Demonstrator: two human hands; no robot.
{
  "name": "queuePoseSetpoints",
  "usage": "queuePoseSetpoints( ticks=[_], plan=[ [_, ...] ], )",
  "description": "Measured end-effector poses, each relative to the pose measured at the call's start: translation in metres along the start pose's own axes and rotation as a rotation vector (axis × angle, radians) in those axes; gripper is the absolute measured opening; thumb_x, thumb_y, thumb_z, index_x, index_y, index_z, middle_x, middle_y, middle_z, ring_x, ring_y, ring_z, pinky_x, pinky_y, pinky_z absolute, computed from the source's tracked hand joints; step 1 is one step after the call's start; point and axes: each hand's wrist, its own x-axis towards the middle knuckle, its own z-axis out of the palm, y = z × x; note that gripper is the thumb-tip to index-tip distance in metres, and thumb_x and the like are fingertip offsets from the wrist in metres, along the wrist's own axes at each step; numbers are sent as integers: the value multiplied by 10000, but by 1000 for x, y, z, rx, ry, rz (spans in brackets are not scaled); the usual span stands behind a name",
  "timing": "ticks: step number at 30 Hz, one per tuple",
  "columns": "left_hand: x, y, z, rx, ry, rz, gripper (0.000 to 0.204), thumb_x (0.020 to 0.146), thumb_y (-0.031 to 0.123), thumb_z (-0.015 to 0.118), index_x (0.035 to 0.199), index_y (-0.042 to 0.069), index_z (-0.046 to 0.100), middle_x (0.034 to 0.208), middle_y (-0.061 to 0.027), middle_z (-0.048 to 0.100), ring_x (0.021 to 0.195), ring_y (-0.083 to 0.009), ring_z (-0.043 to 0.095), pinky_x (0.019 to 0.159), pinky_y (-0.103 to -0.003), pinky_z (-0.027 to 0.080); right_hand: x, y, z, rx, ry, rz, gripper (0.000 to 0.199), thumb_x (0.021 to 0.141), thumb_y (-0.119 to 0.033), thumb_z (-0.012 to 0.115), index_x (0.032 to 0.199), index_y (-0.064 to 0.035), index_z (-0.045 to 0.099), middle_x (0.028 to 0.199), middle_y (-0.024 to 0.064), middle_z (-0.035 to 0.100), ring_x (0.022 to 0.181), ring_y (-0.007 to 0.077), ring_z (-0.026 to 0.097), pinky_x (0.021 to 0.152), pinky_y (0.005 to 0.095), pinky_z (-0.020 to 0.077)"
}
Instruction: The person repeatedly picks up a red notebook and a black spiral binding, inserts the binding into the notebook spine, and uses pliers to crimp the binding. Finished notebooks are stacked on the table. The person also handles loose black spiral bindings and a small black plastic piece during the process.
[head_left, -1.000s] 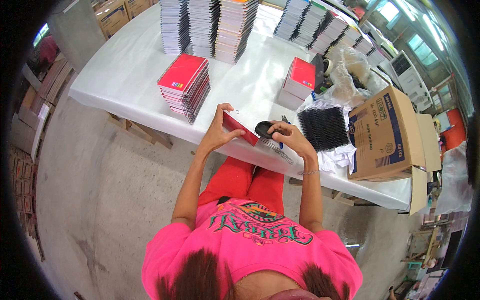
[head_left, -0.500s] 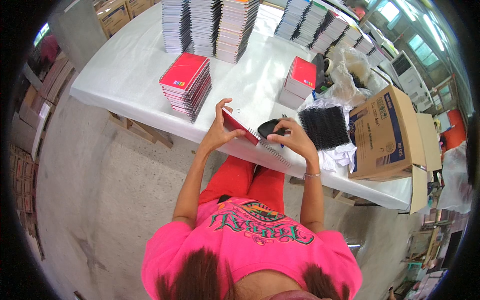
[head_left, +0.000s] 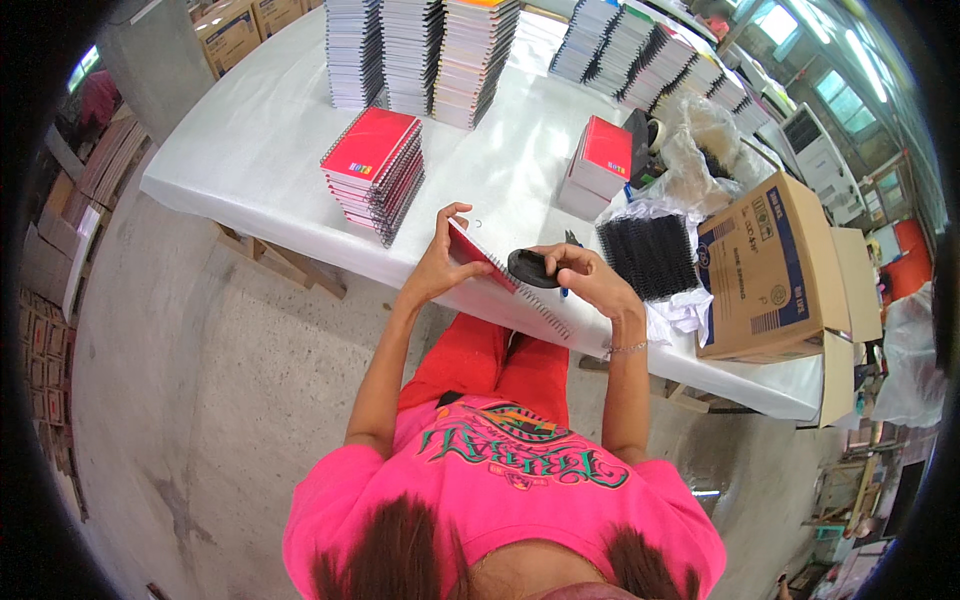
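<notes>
My left hand (head_left: 440, 264) grips a red-covered notebook (head_left: 477, 246) on edge, thumb on the cover and fingers behind it. A thin spiral wire coil (head_left: 548, 319) runs along the notebook's edge and sticks out past its near right end. My right hand (head_left: 592, 281) pinches a round black dish-like piece (head_left: 526, 268) against the coil side of the notebook. What exactly this piece is cannot be made out. Left of the notebook stands a stack of red spiral notebooks (head_left: 372, 165). Farther right is a stack of red-covered pads without visible coils (head_left: 600, 165).
Tall stacks of spiral notebooks (head_left: 410, 60) stand at the table's back, more (head_left: 640, 60) at back right. Black coils (head_left: 648, 258) lie on white wrapping right of my hand. An open cardboard box (head_left: 765, 270) sits at the right of the white-covered table (head_left: 250, 150).
My right hand has turned and shifted slightly, and the round black piece now shows its flat, hollow side, nearer the coil. My left hand holds the notebook almost still.
</notes>
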Motion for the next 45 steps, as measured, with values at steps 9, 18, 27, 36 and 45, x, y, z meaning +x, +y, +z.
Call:
queuePoseSetpoints(
  ticks=[9, 18, 27, 36, 45],
  plan=[
    [0, -3, 3, -15, -14, -9, 1005, 622, 286, 930, 1401, 129, 315, 1168, -94, 432, 1126, -228, 456, 996, -354, 400, 2, -13, 6, -100, 40, 18, 223, 817, -240, 792, 897, -81, 657, 1264, 47, 628, 939, 91, 538, 817, 254, 430],
    [3, 1, 5, -43, -36, -51, 994, 631, 295, 929, 1396, 134, 316, 1161, -102, 434, 1148, -222, 453, 1002, -344, 394, 31, 6, -5, -231, 173, 108, 322, 807, -338, 797, 856, -50, 662, 1027, 66, 653, 830, 107, 551, 711, 261, 462],
    [2, -3, 4, -41, -61, -28, 967, 634, 273, 921, 1380, 125, 324, 1187, -103, 432, 1162, -230, 441, 1020, -349, 378, 30, -14, 8, -38, -31, -50, 274, 842, -300, 776, 892, -51, 672, 1201, 103, 661, 1015, 136, 568, 898, 274, 446],
    [7, -9, 8, -57, -83, -10, 965, 635, 259, 926, 1381, 126, 329, 1202, -97, 427, 1183, -226, 422, 1047, -365, 367, 51, -5, 0, 111, 1, -1, 376, 855, -394, 747, 924, -31, 680, 1029, 36, 662, 897, 106, 571, 766, 254, 475],
    [6, 0, 9, -177, -102, -79, 962, 637, 195, 930, 1385, 132, 328, 1166, -72, 463, 1115, -204, 507, 1014, -355, 400, 52, -21, 10, -315, 31, -82, 360, 820, -395, 784, 854, -59, 659, 861, 6, 628, 756, 111, 546, 707, 267, 449]
  ],
)
